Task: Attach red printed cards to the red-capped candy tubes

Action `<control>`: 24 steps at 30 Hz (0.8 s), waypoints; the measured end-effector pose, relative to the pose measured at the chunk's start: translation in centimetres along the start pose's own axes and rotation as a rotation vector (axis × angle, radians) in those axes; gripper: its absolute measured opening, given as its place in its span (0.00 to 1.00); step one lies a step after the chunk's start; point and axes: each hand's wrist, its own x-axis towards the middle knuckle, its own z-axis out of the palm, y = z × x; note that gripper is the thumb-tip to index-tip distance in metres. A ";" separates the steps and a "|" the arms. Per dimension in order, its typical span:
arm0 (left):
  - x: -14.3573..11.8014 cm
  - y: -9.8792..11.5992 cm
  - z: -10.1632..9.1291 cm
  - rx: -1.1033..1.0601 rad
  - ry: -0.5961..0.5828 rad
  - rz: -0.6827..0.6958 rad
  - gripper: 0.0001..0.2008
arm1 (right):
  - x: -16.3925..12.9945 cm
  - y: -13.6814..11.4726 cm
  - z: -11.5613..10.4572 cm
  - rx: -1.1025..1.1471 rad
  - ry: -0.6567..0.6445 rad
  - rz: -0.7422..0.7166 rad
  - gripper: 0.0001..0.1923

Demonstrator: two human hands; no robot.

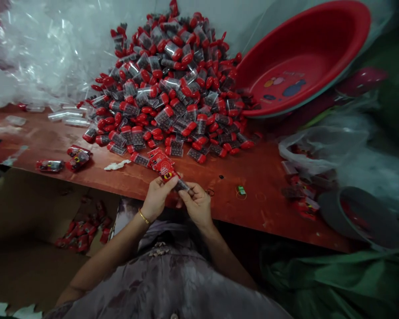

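Note:
At the table's front edge, my left hand (155, 198), with a gold bracelet on its wrist, pinches a red printed card (164, 165) with yellow and black marks. My right hand (198, 206) has its fingers closed round the near end of a clear tube with dark contents (182, 185). Card and tube meet between the two hands; how they join is hidden by the fingers. Just beyond, a large pile of red-capped clear tubes (173, 88) with dark contents rises against the wall. One loose tube (140, 159) from its edge lies beside the card.
A red basin (319, 40) leans at the back right. Clear plastic pieces (49, 48) are heaped at the left. Several red-labelled packs (79, 158) lie on the red-brown table (242, 168). More packs (83, 232) lie in a cardboard box (23, 208) below. A grey bucket (335, 221) is at right.

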 end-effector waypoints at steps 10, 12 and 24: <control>-0.7 0.2 -1.4 -0.064 -0.078 -0.235 0.20 | 2.1 0.6 1.2 -0.376 0.026 -0.221 0.24; -1.2 1.0 -3.1 -0.083 -0.048 -0.286 0.18 | 3.2 0.3 1.0 -0.628 -0.019 -0.340 0.21; -5.8 4.6 -15.6 -0.447 0.383 -0.032 0.28 | 6.9 1.3 -5.5 -1.388 0.003 -0.412 0.20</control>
